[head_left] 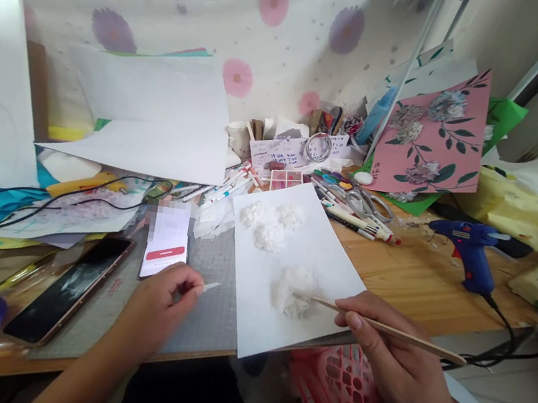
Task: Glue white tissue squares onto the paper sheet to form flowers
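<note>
A white sheet of paper [255, 294] lies at the table's front edge, bearing white fluffy clusters [270, 225] toward its top and a looser white fluffy clump [293, 291] lower down. My right hand [380, 339] holds a thin wooden stick [410, 339] pinched between the fingers, its tip touching the lower clump. Left of the paper, my left hand [166, 300] pinches a small whitish strip [211, 286] above the grey mat [205, 320]. Just behind that hand is a lit phone [165, 253].
A dark phone [70, 289] lies at the left. On the right stand a blue glue gun [471, 248] and a pink floral card [433, 135]. Pens [354, 220] and scissors [370, 203] lie behind the paper. A red basket [347, 388] is below the table edge.
</note>
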